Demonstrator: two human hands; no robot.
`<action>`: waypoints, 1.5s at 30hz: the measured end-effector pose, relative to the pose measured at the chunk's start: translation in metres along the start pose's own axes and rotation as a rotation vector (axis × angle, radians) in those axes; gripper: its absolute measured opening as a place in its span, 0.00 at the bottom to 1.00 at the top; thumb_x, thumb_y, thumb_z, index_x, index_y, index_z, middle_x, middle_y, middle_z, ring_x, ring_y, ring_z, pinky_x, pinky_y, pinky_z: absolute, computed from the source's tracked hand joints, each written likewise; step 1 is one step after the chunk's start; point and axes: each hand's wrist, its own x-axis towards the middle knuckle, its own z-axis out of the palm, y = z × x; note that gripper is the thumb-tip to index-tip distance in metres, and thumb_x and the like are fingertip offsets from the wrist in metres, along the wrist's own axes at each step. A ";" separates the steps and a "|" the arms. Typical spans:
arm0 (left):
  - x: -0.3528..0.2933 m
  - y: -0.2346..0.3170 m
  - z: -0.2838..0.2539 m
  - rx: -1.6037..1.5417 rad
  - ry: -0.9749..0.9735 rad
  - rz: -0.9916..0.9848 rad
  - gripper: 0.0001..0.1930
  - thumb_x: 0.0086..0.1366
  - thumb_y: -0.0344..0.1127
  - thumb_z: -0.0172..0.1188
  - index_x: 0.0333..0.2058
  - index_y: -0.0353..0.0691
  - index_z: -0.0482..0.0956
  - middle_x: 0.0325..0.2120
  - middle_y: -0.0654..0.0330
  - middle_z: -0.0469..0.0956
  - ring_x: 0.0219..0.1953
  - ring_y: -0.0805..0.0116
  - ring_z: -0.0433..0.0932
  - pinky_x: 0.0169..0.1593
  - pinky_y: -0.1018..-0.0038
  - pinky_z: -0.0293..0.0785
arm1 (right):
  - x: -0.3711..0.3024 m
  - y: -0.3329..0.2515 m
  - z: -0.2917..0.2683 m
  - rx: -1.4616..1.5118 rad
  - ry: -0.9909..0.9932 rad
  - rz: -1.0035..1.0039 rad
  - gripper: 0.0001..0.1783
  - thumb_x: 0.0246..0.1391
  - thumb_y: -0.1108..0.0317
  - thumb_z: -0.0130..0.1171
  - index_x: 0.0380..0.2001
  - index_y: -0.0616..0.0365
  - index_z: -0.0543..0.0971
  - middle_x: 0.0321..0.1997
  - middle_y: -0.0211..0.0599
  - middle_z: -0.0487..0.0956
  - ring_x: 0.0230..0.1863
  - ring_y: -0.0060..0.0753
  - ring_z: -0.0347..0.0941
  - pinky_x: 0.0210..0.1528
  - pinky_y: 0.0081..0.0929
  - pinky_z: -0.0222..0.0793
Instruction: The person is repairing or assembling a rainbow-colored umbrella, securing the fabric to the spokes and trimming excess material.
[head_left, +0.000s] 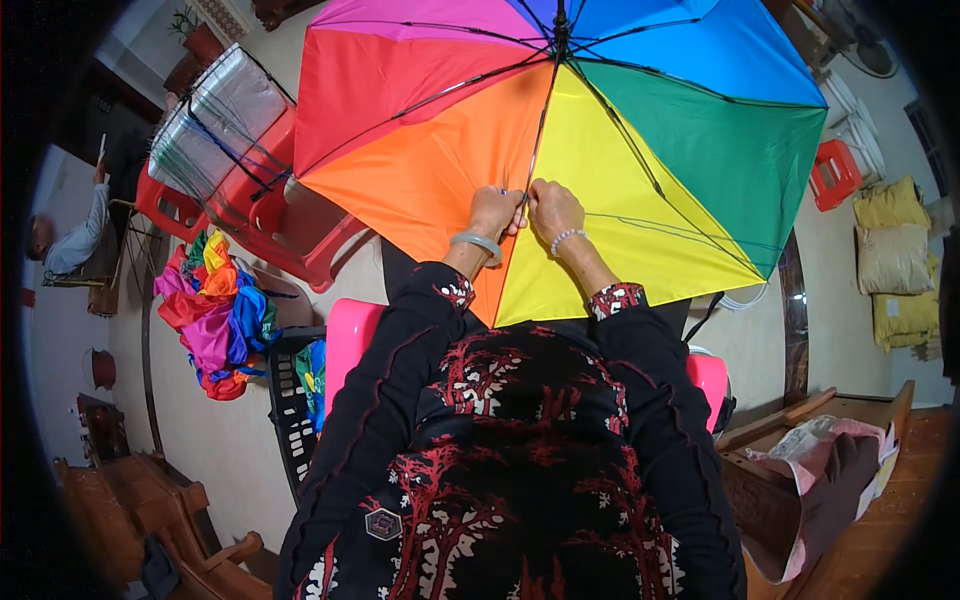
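Observation:
A rainbow umbrella (665, 140) lies spread open in front of me, its inner side with dark metal ribs facing up. Along the seam of the orange and yellow panels runs one rib (541, 130), and both my hands meet at it. My left hand (494, 212), with a pale bangle at the wrist, is closed on the rib from the orange side. Fingers bent in, my right hand (556, 210) is closed beside it over the yellow panel; what its fingertips pinch is hidden. A thin dark thread (650, 224) trails from near the right hand across the yellow panel.
At left are a heap of rainbow cloth (215, 315), a black basket (289, 400) and red plastic chairs (290, 225) carrying a clear-wrapped bundle (222, 110). Yellow sacks (893, 240) and a red stool (833, 172) stand right. Behind them sits a person (85, 235) at far left.

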 end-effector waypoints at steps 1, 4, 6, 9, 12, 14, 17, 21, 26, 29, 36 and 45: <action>0.000 0.000 0.001 0.001 -0.002 -0.009 0.10 0.56 0.28 0.49 0.17 0.32 0.68 0.08 0.58 0.67 0.08 0.70 0.68 0.10 0.77 0.60 | 0.001 0.001 0.001 -0.007 0.003 -0.006 0.06 0.48 0.67 0.50 0.25 0.57 0.74 0.26 0.45 0.75 0.31 0.44 0.74 0.31 0.37 0.69; 0.002 -0.001 0.003 -0.026 0.035 0.021 0.10 0.56 0.27 0.48 0.17 0.33 0.67 0.08 0.59 0.66 0.08 0.70 0.68 0.10 0.77 0.60 | 0.003 0.002 0.002 0.002 0.001 0.010 0.06 0.47 0.67 0.50 0.25 0.56 0.74 0.26 0.44 0.75 0.31 0.44 0.73 0.32 0.37 0.69; 0.002 -0.002 0.002 -0.012 0.033 0.011 0.10 0.56 0.28 0.48 0.17 0.33 0.67 0.09 0.59 0.66 0.08 0.70 0.68 0.10 0.77 0.59 | 0.003 0.001 0.003 0.032 0.003 0.040 0.06 0.46 0.67 0.50 0.25 0.56 0.75 0.26 0.43 0.76 0.31 0.45 0.73 0.33 0.38 0.69; 0.001 -0.002 0.002 0.012 0.030 0.006 0.09 0.56 0.28 0.48 0.17 0.34 0.66 0.10 0.59 0.66 0.09 0.70 0.68 0.10 0.77 0.59 | 0.003 0.001 0.003 0.044 0.000 0.049 0.06 0.46 0.67 0.50 0.25 0.56 0.75 0.26 0.43 0.76 0.31 0.45 0.73 0.33 0.38 0.69; 0.000 0.000 0.004 0.066 0.039 -0.020 0.08 0.59 0.31 0.45 0.22 0.36 0.66 0.12 0.62 0.67 0.10 0.73 0.67 0.11 0.80 0.59 | 0.005 0.004 0.001 0.067 -0.006 0.054 0.06 0.46 0.68 0.50 0.25 0.56 0.75 0.27 0.45 0.76 0.32 0.45 0.73 0.33 0.37 0.69; -0.001 0.001 0.006 0.055 0.050 -0.021 0.08 0.59 0.31 0.45 0.21 0.37 0.66 0.12 0.62 0.67 0.10 0.73 0.67 0.11 0.80 0.59 | 0.005 0.008 -0.002 0.095 -0.020 0.059 0.06 0.48 0.69 0.49 0.26 0.58 0.75 0.27 0.47 0.76 0.32 0.45 0.74 0.33 0.37 0.70; -0.001 0.002 0.009 0.028 0.076 -0.020 0.09 0.58 0.30 0.44 0.20 0.37 0.66 0.11 0.62 0.67 0.10 0.73 0.67 0.11 0.79 0.59 | 0.008 0.010 -0.004 0.183 -0.002 0.099 0.06 0.48 0.68 0.50 0.26 0.58 0.75 0.28 0.46 0.75 0.31 0.46 0.73 0.33 0.37 0.70; 0.007 -0.006 0.001 -0.047 0.169 0.009 0.11 0.58 0.31 0.43 0.18 0.36 0.65 0.09 0.61 0.67 0.08 0.69 0.68 0.10 0.75 0.61 | 0.006 -0.002 -0.006 0.203 0.113 -0.040 0.06 0.47 0.68 0.51 0.24 0.59 0.74 0.28 0.45 0.73 0.29 0.46 0.73 0.31 0.37 0.70; 0.007 -0.007 0.004 0.105 0.133 0.097 0.15 0.59 0.33 0.42 0.15 0.36 0.67 0.07 0.58 0.67 0.07 0.68 0.67 0.10 0.73 0.63 | 0.001 -0.010 -0.001 0.077 0.144 -0.176 0.06 0.45 0.68 0.53 0.22 0.59 0.73 0.28 0.45 0.69 0.27 0.46 0.73 0.29 0.37 0.70; 0.005 -0.006 0.004 0.146 0.162 0.114 0.15 0.58 0.33 0.42 0.14 0.35 0.68 0.06 0.57 0.68 0.06 0.67 0.68 0.11 0.73 0.64 | 0.003 -0.010 -0.001 0.080 0.117 -0.165 0.07 0.47 0.66 0.51 0.23 0.57 0.74 0.29 0.44 0.69 0.27 0.46 0.72 0.29 0.38 0.69; 0.001 -0.007 0.002 0.167 0.172 0.166 0.14 0.58 0.33 0.42 0.16 0.34 0.68 0.07 0.57 0.68 0.06 0.67 0.68 0.11 0.73 0.64 | 0.007 -0.013 0.005 0.047 0.095 -0.162 0.07 0.47 0.66 0.51 0.22 0.56 0.74 0.29 0.43 0.69 0.27 0.46 0.71 0.28 0.39 0.69; -0.003 -0.004 0.003 -0.158 0.090 0.035 0.13 0.57 0.32 0.45 0.15 0.35 0.68 0.07 0.59 0.68 0.07 0.68 0.68 0.10 0.73 0.62 | 0.012 -0.011 0.001 0.297 0.075 0.046 0.07 0.46 0.67 0.50 0.21 0.58 0.75 0.30 0.45 0.72 0.31 0.44 0.72 0.34 0.37 0.69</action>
